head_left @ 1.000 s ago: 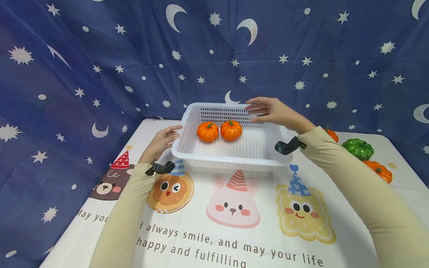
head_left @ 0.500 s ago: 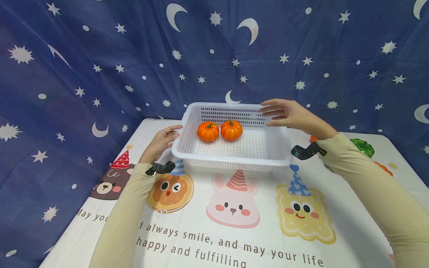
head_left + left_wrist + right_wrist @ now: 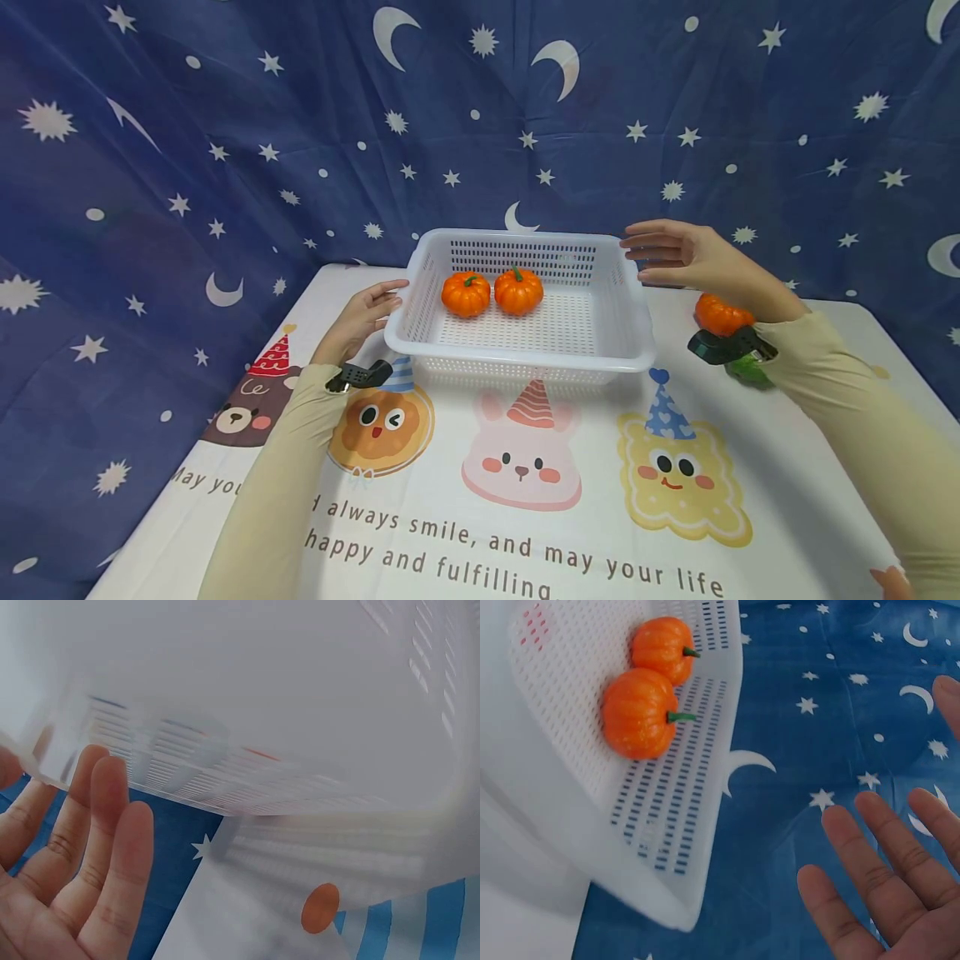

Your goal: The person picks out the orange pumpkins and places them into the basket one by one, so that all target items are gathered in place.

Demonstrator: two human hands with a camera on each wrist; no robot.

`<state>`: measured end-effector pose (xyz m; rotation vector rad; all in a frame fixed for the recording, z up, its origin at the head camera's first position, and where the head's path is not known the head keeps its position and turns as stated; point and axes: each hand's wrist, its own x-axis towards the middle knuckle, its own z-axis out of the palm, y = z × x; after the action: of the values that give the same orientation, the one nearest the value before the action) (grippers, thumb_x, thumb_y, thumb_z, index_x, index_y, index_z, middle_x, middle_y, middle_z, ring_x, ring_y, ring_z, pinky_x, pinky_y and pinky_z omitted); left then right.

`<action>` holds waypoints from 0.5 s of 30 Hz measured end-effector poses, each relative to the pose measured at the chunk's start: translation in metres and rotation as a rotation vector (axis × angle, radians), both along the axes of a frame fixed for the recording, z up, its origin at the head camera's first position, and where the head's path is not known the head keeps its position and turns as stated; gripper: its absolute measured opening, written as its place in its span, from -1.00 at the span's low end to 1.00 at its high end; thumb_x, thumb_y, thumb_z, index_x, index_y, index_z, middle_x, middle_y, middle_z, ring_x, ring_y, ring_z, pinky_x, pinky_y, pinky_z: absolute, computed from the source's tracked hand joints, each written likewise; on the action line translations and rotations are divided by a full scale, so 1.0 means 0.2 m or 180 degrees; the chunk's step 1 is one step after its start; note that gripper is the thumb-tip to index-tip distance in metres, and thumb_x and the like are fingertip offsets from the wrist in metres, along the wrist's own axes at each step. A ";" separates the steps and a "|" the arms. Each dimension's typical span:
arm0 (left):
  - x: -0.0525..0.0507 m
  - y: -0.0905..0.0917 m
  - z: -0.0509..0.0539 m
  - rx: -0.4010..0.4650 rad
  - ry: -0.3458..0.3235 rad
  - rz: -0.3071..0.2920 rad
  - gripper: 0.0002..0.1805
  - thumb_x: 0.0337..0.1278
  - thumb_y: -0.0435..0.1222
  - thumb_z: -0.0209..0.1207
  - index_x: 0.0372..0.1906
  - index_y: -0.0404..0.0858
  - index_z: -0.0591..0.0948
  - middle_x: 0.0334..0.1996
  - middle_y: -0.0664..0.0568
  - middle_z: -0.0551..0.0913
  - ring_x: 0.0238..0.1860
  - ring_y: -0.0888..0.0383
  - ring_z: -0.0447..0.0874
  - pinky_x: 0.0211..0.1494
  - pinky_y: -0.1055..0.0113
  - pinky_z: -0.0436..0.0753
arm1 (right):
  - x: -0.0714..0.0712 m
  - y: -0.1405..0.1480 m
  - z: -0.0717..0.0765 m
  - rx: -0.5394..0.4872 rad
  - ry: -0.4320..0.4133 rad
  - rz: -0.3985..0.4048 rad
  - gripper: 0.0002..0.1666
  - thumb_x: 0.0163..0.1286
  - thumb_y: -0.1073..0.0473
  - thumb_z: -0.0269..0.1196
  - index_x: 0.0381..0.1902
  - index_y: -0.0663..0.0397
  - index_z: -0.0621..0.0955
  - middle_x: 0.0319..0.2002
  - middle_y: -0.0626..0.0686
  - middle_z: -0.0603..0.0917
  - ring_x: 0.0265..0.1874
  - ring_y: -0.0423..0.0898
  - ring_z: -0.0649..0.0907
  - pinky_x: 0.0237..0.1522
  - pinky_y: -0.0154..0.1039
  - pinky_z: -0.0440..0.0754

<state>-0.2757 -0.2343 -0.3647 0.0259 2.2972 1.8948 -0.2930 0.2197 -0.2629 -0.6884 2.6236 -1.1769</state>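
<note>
A white perforated plastic basket (image 3: 585, 364) stands on the printed tablecloth with two small orange pumpkins, a left one (image 3: 465, 295) and a right one (image 3: 518, 292), side by side inside. At the basket's left end is my left hand (image 3: 358, 321); its fingertips touch the rim and outer wall. The left wrist view shows these fingers (image 3: 112, 862) mostly straight against the basket. My right hand (image 3: 690, 254) hovers by the far right corner, fingers loosely extended and holding nothing. In the right wrist view a gap separates those fingers (image 3: 877, 877) from the basket.
Right of the basket, partly behind my right wrist, lie another orange pumpkin (image 3: 716, 312) and a green pumpkin (image 3: 748, 371). A blue star-and-moon curtain (image 3: 480, 108) hangs behind the table. Cartoon figures and lettering are printed on the white tablecloth (image 3: 600, 467).
My right hand has moved right, from over the basket's inside to beyond its right corner. My arm now hides the farther-right orange pumpkin. The left hand, basket and its two pumpkins stayed put.
</note>
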 end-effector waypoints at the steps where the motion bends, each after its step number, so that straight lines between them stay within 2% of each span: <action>1: 0.00 0.00 0.00 -0.0002 -0.0002 0.0001 -0.45 0.36 -0.32 -0.02 0.40 -0.30 0.21 0.03 -0.03 0.41 -0.11 0.34 0.49 -0.16 0.57 0.61 | 0.00 0.01 0.00 -0.0014 0.0002 -0.0017 -0.26 0.27 0.07 0.28 0.37 -0.10 0.27 0.31 0.10 0.40 0.23 -0.03 0.47 -0.02 -0.50 0.57; 8: -0.04 -0.04 -0.08 -0.0040 0.0088 -0.0008 -0.44 0.36 -0.23 0.00 0.41 -0.22 0.22 0.13 -0.10 0.40 -0.07 0.35 0.49 -0.10 0.56 0.60 | 0.02 0.11 0.01 -0.0038 0.0029 -0.0104 -0.29 0.30 0.08 0.24 0.37 -0.10 0.27 0.30 0.12 0.40 0.02 -0.51 0.49 -0.12 -0.57 0.57; 12: -0.05 -0.04 -0.08 -0.0059 0.0106 -0.0018 -0.45 0.37 -0.23 0.00 0.40 -0.22 0.22 0.18 -0.17 0.38 -0.04 0.33 0.49 -0.10 0.56 0.61 | 0.04 0.16 0.02 -0.0064 0.0072 -0.0181 -0.30 0.31 0.11 0.24 0.37 -0.11 0.27 0.28 0.06 0.43 -0.02 -0.56 0.49 -0.16 -0.54 0.60; 15: -0.05 -0.04 -0.08 -0.0093 0.0137 -0.0034 -0.45 0.37 -0.23 -0.01 0.40 -0.22 0.23 0.18 -0.18 0.38 -0.04 0.32 0.49 -0.09 0.55 0.61 | 0.05 0.21 0.02 -0.0081 0.0127 -0.0219 -0.30 0.31 0.15 0.24 0.37 -0.10 0.27 0.23 -0.06 0.47 -0.02 -0.56 0.49 -0.17 -0.55 0.60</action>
<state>-0.2849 -0.2421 -0.3816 0.0760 2.3472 1.8734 -0.2839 0.2614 -0.2588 -0.6374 2.6897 -1.2297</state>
